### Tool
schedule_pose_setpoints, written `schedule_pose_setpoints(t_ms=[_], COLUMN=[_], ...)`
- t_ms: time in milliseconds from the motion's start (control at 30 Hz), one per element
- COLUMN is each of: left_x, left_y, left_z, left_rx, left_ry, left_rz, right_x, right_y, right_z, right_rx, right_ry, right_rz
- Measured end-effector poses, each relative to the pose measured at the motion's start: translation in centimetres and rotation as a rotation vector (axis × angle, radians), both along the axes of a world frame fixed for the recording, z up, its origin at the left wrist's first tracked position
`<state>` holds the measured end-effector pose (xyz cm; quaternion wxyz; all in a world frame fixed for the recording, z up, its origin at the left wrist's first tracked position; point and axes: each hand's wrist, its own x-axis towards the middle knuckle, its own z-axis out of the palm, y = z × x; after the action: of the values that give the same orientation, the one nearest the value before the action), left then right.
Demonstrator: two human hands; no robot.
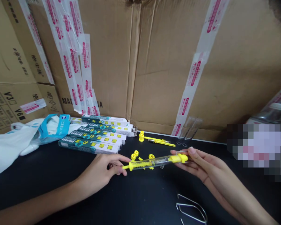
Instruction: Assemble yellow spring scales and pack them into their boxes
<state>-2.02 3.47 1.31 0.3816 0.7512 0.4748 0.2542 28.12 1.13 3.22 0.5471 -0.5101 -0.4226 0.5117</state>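
Observation:
A clear tubular spring scale (161,161) with yellow end pieces spans the space between my hands, nearly level above the black table. My left hand (105,170) pinches the thin yellow rod that sticks out of its left end. Around the yellow cap at the other end, the fingers of my right hand (202,165) are closed. Inside the tube a metal spring and a yellow scale strip show. Behind it lie small yellow caps (136,153) and a yellow ring (151,156), partly covered by the tube.
Several spring scale boxes (91,144) lie at the back left beside a tissue pack (55,126). Yellow rods (158,141) and clear tubes (189,129) are farther back. Bent metal wires (194,206) rest in front. Taped cardboard (154,62) walls the rear.

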Motion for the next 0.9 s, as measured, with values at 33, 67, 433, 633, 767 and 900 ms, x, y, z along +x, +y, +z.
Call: schedule_pose_setpoints(t_ms=[33,67,433,633,767,900], left_x=[0.0,0.0,-0.4,0.1,0.3,0.5], left_y=[0.0,0.0,0.7,-0.2,-0.7,-0.7], left_z=[0.0,0.1,0.8,0.3,-0.3,-0.3], left_rx=[0.007,0.016,0.082,0.075,0.109,0.048], left_ry=[0.016,0.034,0.164,0.074,-0.026,-0.026], left_rz=[-0.008,-0.011,0.007,-0.019,-0.008,-0.041], right_x=[0.3,0.6,3.1,1.5,0.5,0.4], right_y=[0.2,0.4,1.7,1.2,0.5,0.0], right_z=[0.0,0.0,0.7,0.3,-0.2,-0.2], right_rx=[-0.015,-0.026,0.060,0.020,-0.015,-0.005], right_ry=[0.033,0.056,-0.003,0.024,0.120,0.214], right_rz=[-0.001,-0.003,-0.104,-0.045,-0.023,-0.076])
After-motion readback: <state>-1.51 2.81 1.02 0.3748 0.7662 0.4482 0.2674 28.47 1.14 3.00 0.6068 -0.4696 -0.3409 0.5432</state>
